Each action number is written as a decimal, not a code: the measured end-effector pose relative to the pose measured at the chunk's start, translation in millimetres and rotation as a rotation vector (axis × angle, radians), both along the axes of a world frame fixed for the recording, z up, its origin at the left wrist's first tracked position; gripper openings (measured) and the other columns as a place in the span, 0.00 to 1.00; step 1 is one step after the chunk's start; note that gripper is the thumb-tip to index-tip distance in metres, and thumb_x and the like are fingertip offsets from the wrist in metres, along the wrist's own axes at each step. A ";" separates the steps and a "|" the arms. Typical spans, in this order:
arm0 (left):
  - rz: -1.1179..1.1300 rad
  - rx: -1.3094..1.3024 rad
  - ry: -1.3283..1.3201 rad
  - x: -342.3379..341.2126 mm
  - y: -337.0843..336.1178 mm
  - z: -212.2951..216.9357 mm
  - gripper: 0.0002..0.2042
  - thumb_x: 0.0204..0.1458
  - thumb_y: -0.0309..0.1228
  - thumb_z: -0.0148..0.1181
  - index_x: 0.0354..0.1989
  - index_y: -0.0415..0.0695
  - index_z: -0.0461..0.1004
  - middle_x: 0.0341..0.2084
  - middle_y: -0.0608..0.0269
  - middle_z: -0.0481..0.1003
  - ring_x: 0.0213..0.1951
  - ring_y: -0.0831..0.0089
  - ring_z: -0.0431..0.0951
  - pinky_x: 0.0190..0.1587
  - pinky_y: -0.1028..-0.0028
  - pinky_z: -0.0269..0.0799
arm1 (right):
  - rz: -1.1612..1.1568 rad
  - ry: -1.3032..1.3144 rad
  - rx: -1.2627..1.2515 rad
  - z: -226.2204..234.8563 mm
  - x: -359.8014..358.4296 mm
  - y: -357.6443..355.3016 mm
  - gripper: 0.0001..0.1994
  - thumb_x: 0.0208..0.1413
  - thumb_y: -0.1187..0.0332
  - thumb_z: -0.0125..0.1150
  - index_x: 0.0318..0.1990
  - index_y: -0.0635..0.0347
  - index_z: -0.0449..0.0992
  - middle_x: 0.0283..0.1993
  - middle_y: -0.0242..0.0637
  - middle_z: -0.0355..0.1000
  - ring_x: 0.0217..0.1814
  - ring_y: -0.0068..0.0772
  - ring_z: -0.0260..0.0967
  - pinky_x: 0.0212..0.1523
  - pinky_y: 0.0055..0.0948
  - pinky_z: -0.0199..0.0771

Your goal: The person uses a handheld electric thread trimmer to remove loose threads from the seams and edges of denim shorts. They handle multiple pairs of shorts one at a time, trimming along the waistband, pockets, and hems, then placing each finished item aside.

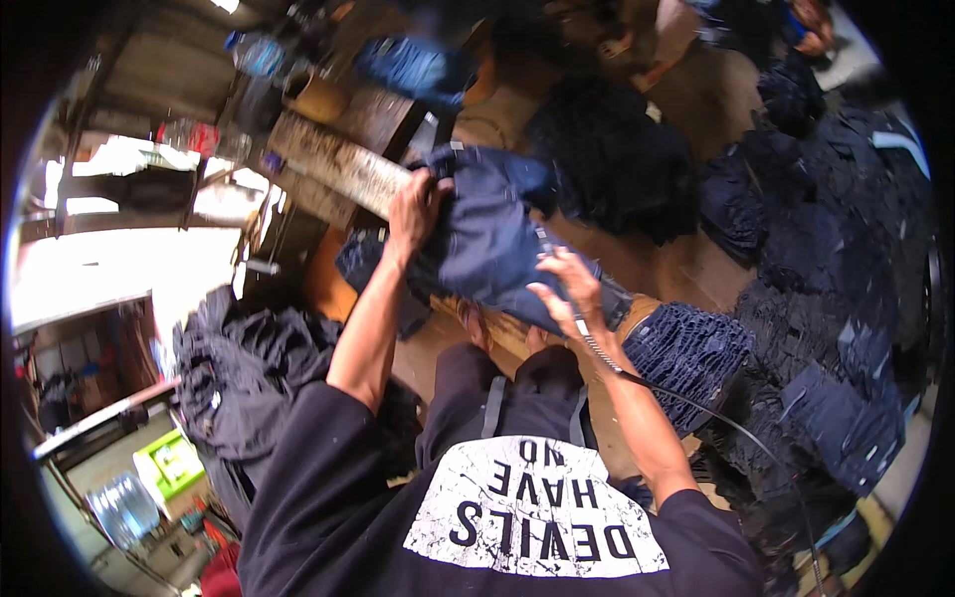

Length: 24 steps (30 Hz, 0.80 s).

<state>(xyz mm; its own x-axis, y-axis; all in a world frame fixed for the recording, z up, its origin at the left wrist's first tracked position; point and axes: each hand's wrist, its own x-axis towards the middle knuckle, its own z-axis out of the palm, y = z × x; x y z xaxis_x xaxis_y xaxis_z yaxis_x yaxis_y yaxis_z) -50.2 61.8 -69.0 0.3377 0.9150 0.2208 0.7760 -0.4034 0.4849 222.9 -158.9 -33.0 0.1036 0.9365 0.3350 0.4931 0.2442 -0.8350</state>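
A pair of dark blue jeans (482, 234) is stretched over a long wooden support in front of me. My left hand (414, 209) has its fingers curled on the cloth at the far left edge, beside a worn wooden board (333, 164). Over the right part of the jeans, my right hand (572, 284) holds a slim corded handpiece (543, 240), its tip close to the denim. I cannot tell whether the tip touches. From the hand's rear side a spring-sleeved cable (738, 426) runs along my forearm toward the lower right.
A crumpled dark garment pile (254, 368) lies at left, another dark heap (617, 149) beyond the jeans. Stacked dark denim (686, 353) sits close at right, with larger piles (826, 289) farther right. A big clear water bottle (123, 505) stands lower left beside a green container (169, 466).
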 end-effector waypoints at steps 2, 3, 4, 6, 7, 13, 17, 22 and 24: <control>0.084 0.164 0.036 -13.8 6.2 12.9 0.22 0.65 0.48 0.68 0.55 0.43 0.75 0.47 0.47 0.78 0.53 0.45 0.79 0.52 0.52 0.75 | 0.115 -0.212 0.020 -10.1 -34.5 -1.8 0.20 0.52 0.75 0.81 0.52 0.56 0.81 0.56 0.50 0.82 0.66 0.59 0.78 0.76 0.51 0.74; 0.131 0.293 0.088 -11.8 2.7 21.0 0.25 0.64 0.49 0.70 0.60 0.43 0.74 0.51 0.46 0.76 0.58 0.47 0.77 0.57 0.52 0.72 | 0.066 -0.139 0.022 -17.0 -41.4 -1.8 0.20 0.52 0.75 0.81 0.52 0.57 0.81 0.56 0.50 0.82 0.66 0.58 0.79 0.75 0.51 0.74; 0.229 0.285 0.069 -10.9 -12.2 30.3 0.29 0.61 0.48 0.72 0.62 0.42 0.73 0.55 0.46 0.75 0.61 0.47 0.74 0.61 0.52 0.70 | 0.035 -0.089 0.002 -23.4 -43.7 -2.1 0.20 0.53 0.75 0.81 0.51 0.57 0.81 0.55 0.49 0.82 0.65 0.57 0.79 0.75 0.50 0.75; 0.263 0.088 -0.097 -10.0 -59.3 45.5 0.33 0.55 0.43 0.79 0.65 0.40 0.72 0.59 0.44 0.73 0.62 0.44 0.72 0.66 0.52 0.68 | -0.037 0.054 0.004 -30.8 -39.7 -2.4 0.18 0.53 0.74 0.82 0.50 0.59 0.81 0.52 0.48 0.84 0.61 0.55 0.82 0.73 0.48 0.76; 0.239 -0.237 -0.238 -9.4 -82.5 48.8 0.35 0.52 0.39 0.80 0.65 0.37 0.71 0.60 0.44 0.73 0.60 0.45 0.72 0.66 0.54 0.69 | -0.040 0.055 -0.059 -30.5 -35.3 -2.2 0.14 0.56 0.75 0.80 0.47 0.61 0.83 0.47 0.46 0.85 0.56 0.51 0.84 0.71 0.46 0.77; 0.247 -0.329 -0.051 0.0 -133.1 35.7 0.35 0.47 0.39 0.82 0.62 0.40 0.74 0.46 0.50 0.79 0.53 0.51 0.78 0.58 0.56 0.76 | -0.038 0.116 -0.180 -0.1 -37.3 35.6 0.10 0.75 0.68 0.62 0.52 0.65 0.84 0.41 0.43 0.86 0.50 0.39 0.87 0.56 0.36 0.84; 0.233 -0.327 0.014 -1.8 -123.4 41.0 0.23 0.47 0.35 0.82 0.48 0.44 0.76 0.41 0.53 0.77 0.49 0.49 0.78 0.52 0.53 0.76 | 0.118 0.347 -0.212 -9.5 -66.4 55.7 0.20 0.76 0.66 0.58 0.69 0.65 0.65 0.54 0.54 0.84 0.61 0.48 0.83 0.69 0.45 0.77; 0.226 -0.530 -0.103 -6.3 -119.0 54.8 0.27 0.48 0.34 0.83 0.50 0.42 0.72 0.43 0.47 0.82 0.49 0.44 0.83 0.52 0.51 0.79 | 0.040 0.359 -0.155 -32.9 -79.1 60.8 0.14 0.76 0.70 0.55 0.62 0.68 0.68 0.56 0.59 0.83 0.61 0.46 0.84 0.69 0.42 0.78; 0.220 -0.583 -0.153 -12.6 -118.4 53.7 0.31 0.48 0.32 0.84 0.56 0.40 0.69 0.44 0.40 0.85 0.49 0.39 0.86 0.52 0.51 0.81 | -0.024 0.443 -0.134 -32.8 -78.6 61.6 0.13 0.76 0.72 0.56 0.62 0.69 0.70 0.54 0.57 0.84 0.60 0.46 0.85 0.68 0.40 0.79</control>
<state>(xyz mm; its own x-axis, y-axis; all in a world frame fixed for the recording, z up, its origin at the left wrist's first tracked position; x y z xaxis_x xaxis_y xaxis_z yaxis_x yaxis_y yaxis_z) -62.8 -56.6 -15.3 0.1328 0.9438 -0.3028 0.7149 0.1204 0.6888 144.3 -97.3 -65.8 0.2316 0.9641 0.1298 0.0857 0.1127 -0.9899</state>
